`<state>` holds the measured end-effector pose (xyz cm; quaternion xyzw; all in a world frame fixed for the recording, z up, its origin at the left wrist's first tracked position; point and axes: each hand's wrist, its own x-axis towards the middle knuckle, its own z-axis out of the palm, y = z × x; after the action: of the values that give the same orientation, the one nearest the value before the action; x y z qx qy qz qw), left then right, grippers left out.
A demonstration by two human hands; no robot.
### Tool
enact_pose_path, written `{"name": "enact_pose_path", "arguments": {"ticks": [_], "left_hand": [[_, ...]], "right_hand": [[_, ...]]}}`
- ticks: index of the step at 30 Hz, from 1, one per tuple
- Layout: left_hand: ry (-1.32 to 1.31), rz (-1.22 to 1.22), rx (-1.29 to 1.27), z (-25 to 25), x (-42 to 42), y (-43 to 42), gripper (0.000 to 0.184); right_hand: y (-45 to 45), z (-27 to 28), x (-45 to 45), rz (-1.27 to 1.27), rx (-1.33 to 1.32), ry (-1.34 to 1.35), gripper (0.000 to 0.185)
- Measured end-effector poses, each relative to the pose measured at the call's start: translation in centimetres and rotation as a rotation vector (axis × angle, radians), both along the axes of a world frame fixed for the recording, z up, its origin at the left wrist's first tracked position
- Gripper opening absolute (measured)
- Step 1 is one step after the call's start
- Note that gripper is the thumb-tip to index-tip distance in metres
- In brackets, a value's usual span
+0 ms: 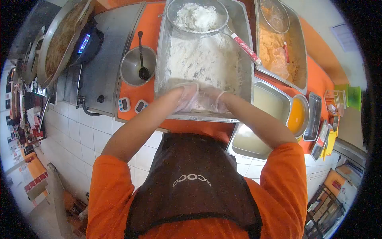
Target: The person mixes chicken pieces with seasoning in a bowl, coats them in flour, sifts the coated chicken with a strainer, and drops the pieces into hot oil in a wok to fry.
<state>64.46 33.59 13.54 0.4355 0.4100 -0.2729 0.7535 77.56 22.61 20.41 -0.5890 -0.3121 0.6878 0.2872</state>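
Flour [205, 59] fills a deep metal tray [205, 118] on an orange counter as a person in a dark apron works near its closest edge, the left hand [186, 97] and right hand [210, 98] side by side in thin plastic gloves. Flour and glare hide the fingers; whether they grip anything cannot be told. With both hands so near the rim, a brisk push could send flour over the edge, and the loose gloves could slip or let powder in. At the far end, a flour-laden sieve [197, 19] could tip if an arm catches its red handle [246, 49], which reaches the tray's right side. The right forearm passes over pans of pale liquid [268, 99], where falling flour could land.
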Motion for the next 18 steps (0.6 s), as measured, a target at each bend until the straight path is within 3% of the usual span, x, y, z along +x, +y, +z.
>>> {"name": "enact_pose_path", "arguments": {"ticks": [1,3,6,8,10,11,13,15,17,18], "left_hand": [[-0.011,0.047,-0.015,1.9,0.0,0.2,0.041],[-0.037,0.150,-0.044,10.5,0.6,0.6,0.042],[0.166,0.220,0.163,21.0,2.4,2.4,0.040],[-0.179,0.346,-0.028,18.6,2.8,5.7,0.036],[-0.516,0.284,-0.136,22.6,4.2,9.3,0.035],[-0.553,0.345,-0.014,22.5,5.6,11.5,0.035],[-0.637,0.461,0.107,23.1,7.5,14.1,0.036],[-0.740,0.564,0.107,25.8,8.9,15.1,0.036],[-0.633,0.637,0.208,27.9,8.5,13.7,0.036],[-0.576,0.673,0.258,28.5,8.0,12.7,0.036]], "right_hand": [[0.2,0.5,0.9,0.035,-0.011,0.021,0.028],[0.7,1.9,2.6,0.034,-0.115,0.120,0.026],[3.1,7.8,4.0,-0.249,-0.239,0.256,0.023],[5.3,10.7,5.0,-0.427,-0.177,0.311,0.024],[8.5,14.7,6.7,-0.478,-0.052,0.249,0.024],[9.9,17.5,7.4,-0.474,-0.005,0.162,0.023],[13.3,18.1,10.7,-0.508,0.102,0.253,0.020],[16.8,17.5,15.0,-0.088,0.551,-0.623,0.017],[16.4,19.9,14.9,0.157,0.638,-1.189,0.016],[14.4,25.0,12.4,0.169,0.520,-1.315,0.020]]}}
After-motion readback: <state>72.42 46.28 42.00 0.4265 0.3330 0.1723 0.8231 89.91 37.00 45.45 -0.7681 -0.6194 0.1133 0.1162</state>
